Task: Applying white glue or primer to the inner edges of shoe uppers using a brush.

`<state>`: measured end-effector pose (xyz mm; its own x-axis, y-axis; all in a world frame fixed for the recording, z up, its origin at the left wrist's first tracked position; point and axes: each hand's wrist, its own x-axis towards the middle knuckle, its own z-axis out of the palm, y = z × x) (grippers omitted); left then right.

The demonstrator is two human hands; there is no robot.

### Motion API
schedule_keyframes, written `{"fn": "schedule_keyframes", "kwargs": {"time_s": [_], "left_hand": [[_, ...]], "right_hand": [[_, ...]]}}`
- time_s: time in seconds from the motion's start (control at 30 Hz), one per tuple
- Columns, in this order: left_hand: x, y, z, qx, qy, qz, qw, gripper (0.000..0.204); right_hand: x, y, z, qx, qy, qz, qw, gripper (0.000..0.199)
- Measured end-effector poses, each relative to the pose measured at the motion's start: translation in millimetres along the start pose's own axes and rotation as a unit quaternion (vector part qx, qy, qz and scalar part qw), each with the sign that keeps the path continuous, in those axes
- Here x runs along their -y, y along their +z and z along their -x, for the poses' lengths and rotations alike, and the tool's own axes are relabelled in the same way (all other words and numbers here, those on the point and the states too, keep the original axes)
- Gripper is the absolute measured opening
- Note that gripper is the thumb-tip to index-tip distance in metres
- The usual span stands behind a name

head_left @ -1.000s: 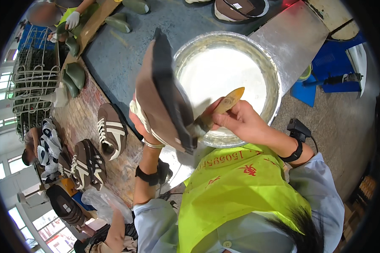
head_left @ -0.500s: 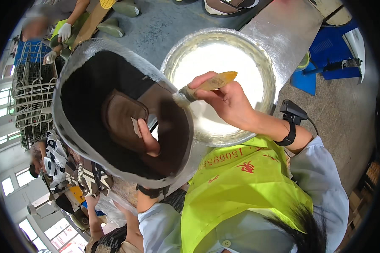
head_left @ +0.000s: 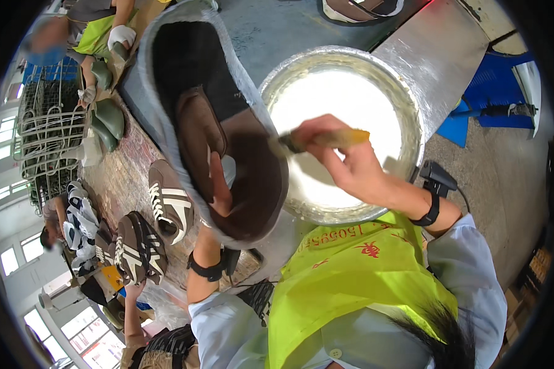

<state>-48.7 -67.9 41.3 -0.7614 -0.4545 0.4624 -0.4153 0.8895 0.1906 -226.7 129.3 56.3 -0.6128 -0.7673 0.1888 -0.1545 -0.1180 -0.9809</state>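
My left hand [head_left: 220,187] grips a brown shoe upper [head_left: 252,138] with a pale edge, its open underside facing up. The thumb shows inside the opening and the other fingers are hidden beneath. My right hand [head_left: 357,169] is closed round a brush [head_left: 351,136] with a yellow-tipped handle. The blurred bristles meet or nearly meet the upper's right edge; contact is hard to tell. Right below the brush stands a round metal bowl [head_left: 414,117] with white liquid [head_left: 326,92] in it and dried residue on its wall.
Brown sneakers [head_left: 173,206] with white stripes lie on the worn table at left, and another person's hand [head_left: 134,289] touches a pair [head_left: 140,246]. Behind, a gloved co-worker's hand [head_left: 122,37] is near green shoe lasts [head_left: 109,118]. A wire rack [head_left: 49,135] stands far left. Another upper [head_left: 363,9] lies at the back.
The shoe upper has turned more lengthwise and shifted right, uncovering sneakers on the left. My right hand with the brush has moved right and slightly down. The co-worker's gloved hands have moved.
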Motion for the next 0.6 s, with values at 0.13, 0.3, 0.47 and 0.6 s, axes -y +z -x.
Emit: {"fn": "schedule_keyframes", "kwargs": {"time_s": [0.13,0.3,0.47,0.6], "left_hand": [[15.9,37.2,-18.1,-0.079,-0.172,0.236,0.953,0.040],[19.1,37.3,-72.1,-0.105,-0.005,0.174,0.979,0.041],[38.9,71.7,-139.4,0.045,-0.112,0.234,0.965,0.060],[60.2,122.1,-186.2,0.247,-0.257,0.465,0.810,0.031]], "right_hand": [[-5.7,4.2,15.8,0.058,-0.004,-0.135,0.989,0.013],[23.8,0.6,7.1,0.035,0.051,-0.250,0.966,0.020],[29.3,-22.6,-13.3,-0.107,0.144,-0.222,0.958,0.019],[16.8,-35.2,-22.6,-0.166,0.166,-0.190,0.953,0.017]]}}
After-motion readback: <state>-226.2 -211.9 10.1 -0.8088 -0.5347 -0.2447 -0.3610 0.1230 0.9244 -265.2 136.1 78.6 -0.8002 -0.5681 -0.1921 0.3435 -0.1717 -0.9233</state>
